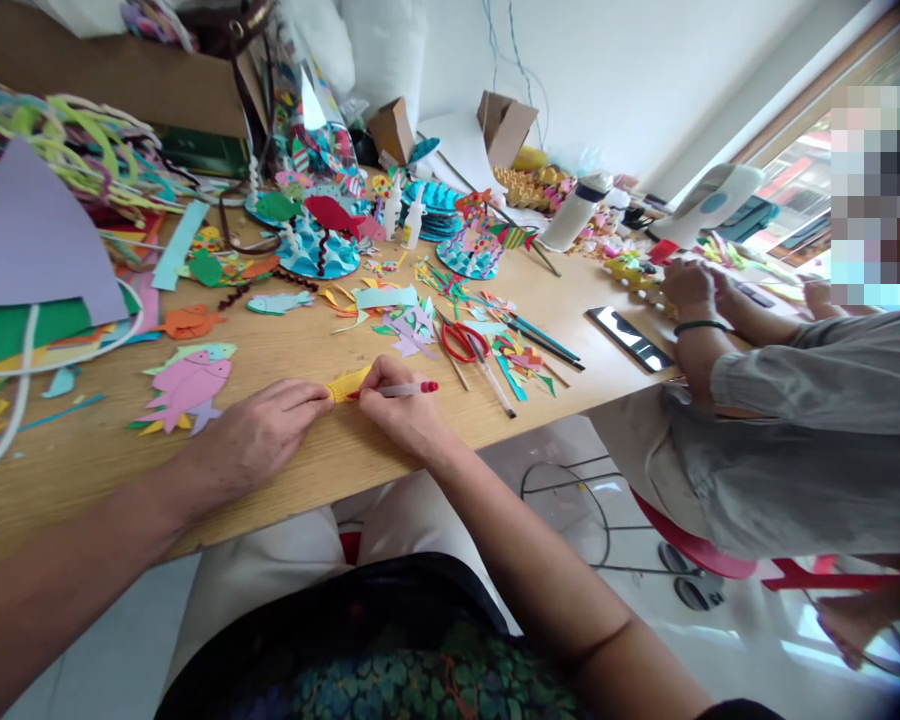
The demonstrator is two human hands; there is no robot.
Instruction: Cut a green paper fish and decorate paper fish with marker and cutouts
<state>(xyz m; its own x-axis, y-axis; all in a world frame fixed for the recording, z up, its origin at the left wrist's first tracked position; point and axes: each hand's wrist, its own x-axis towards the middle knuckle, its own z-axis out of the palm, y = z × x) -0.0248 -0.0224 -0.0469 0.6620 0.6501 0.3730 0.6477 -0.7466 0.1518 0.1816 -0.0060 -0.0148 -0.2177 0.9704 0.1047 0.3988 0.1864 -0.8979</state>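
A small yellow paper cutout (347, 384) lies on the table between my hands. My left hand (274, 425) has its fingers pressed together on the cutout's left end. In my right hand (401, 415) is a red pen (409, 389) with a pale barrel, its tip on the cutout. Part of the cutout is hidden behind my fingers. To the left lies a pile of paper fish (191, 385), pink on top. On the right are red-handled scissors (465, 342) and a clear pen (493, 378) among coloured paper scraps (412, 328).
Decorated blue paper stands (319, 255) and glue bottles (413, 222) stand farther back. Lilac paper (37, 235) and a white cable (30, 350) lie left. A phone (630, 338) rests near the right edge, beside another person in a grey shirt (817, 400), seated with hands over the table.
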